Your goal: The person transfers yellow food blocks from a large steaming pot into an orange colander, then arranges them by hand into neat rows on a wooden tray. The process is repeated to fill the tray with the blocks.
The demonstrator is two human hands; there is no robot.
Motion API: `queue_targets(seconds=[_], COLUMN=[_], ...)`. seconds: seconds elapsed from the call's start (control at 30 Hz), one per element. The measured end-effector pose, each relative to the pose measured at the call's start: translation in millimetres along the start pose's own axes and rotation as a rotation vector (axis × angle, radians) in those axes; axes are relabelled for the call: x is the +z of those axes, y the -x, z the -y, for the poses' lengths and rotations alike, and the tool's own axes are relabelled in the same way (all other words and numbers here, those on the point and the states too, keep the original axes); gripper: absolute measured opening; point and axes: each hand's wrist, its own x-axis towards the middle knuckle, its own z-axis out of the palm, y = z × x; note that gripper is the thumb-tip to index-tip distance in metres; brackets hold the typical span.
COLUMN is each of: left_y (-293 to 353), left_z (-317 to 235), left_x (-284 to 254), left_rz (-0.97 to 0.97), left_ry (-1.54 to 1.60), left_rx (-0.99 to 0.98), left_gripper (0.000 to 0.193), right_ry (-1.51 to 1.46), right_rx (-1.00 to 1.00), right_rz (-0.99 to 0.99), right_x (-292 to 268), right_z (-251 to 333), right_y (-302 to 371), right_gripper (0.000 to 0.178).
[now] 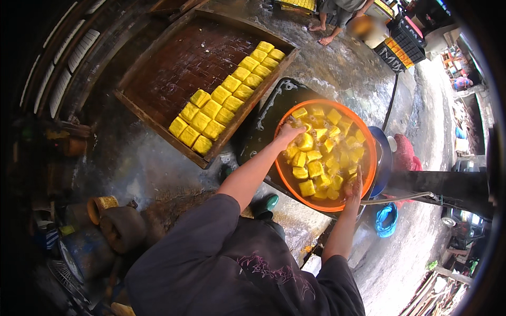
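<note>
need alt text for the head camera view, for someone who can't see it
A person's left hand and right hand reach into a round orange basin of yellow blocks in cloudy liquid. Left of it, a brown wooden tray holds rows of similar blocks along one side, and another person's bare feet show farther off.

Wet grey floor (333, 69), dark post (445, 190), bright daylight

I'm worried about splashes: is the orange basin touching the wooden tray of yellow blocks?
Apart. The head view shows a strip of dark, wet surface between the orange basin's rim and the wooden tray's near edge.
</note>
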Motion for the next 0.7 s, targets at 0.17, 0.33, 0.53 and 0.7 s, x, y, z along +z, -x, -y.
queue_targets(seconds=[0.17,0.33,0.53,0.7], left_y=[11.9,77.7,156.7,167.9], left_z=[-18.1,-114.9,-209.2,-223.8], left_x=[-10.8,-78.7,-294.2,-385.9], left_rz=[0.114,0.468,0.096,-0.333], left_ry=[0.376,0.688,0.567,0.375], left_rx=[-0.292,-0.163,0.279,0.316], left_gripper=[0.044,0.041,0.049,0.038], right_ry=[0.063,0.284,0.456,1.748], right_rx=[0.01,-0.343,0.22,-0.52], right_rz=[0.036,-0.051,0.75,0.997], right_x=[21.9,166.6,460.0,640.7], right_z=[3.4,-8.3,-145.7,-246.5], right_y=[6.0,45.2,24.9,-17.4], right_gripper=[0.051,0.037,0.036,0.061])
